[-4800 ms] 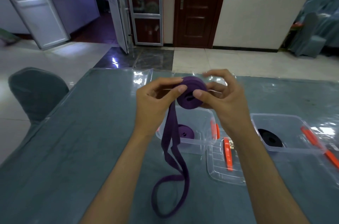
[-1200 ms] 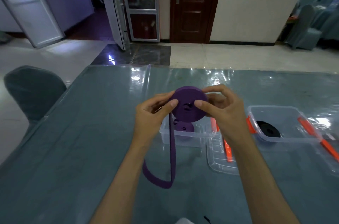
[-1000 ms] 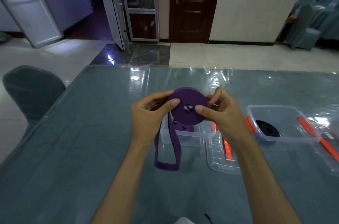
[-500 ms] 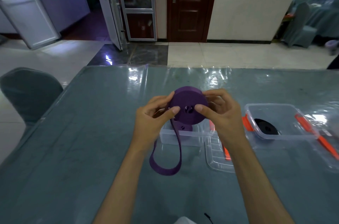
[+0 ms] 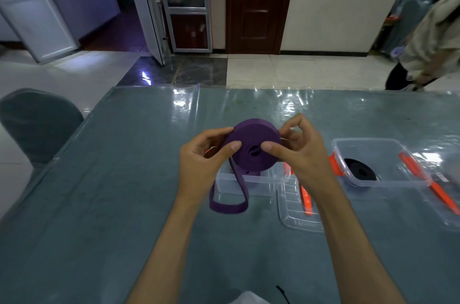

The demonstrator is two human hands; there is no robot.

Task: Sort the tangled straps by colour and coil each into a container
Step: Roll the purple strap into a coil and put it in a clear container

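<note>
purple tail loop [image 5: 229,206] shorter now; left hand [image 5: 204,164], right hand [image 5: 298,152] pinch one purple coil [image 5: 252,147]; two containers [image 5: 373,154].

Coil [image 5: 251,144] above L tub [image 5: 249,185], R tub [image 5: 378,161] w/ lid [image 5: 296,209] btwn

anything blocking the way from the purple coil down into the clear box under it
Nothing visible blocks it. Both hands hold the purple coil right above the open clear box, whose lid lies off to the side. Only the loose tail hangs outside, in front of the box.
</note>
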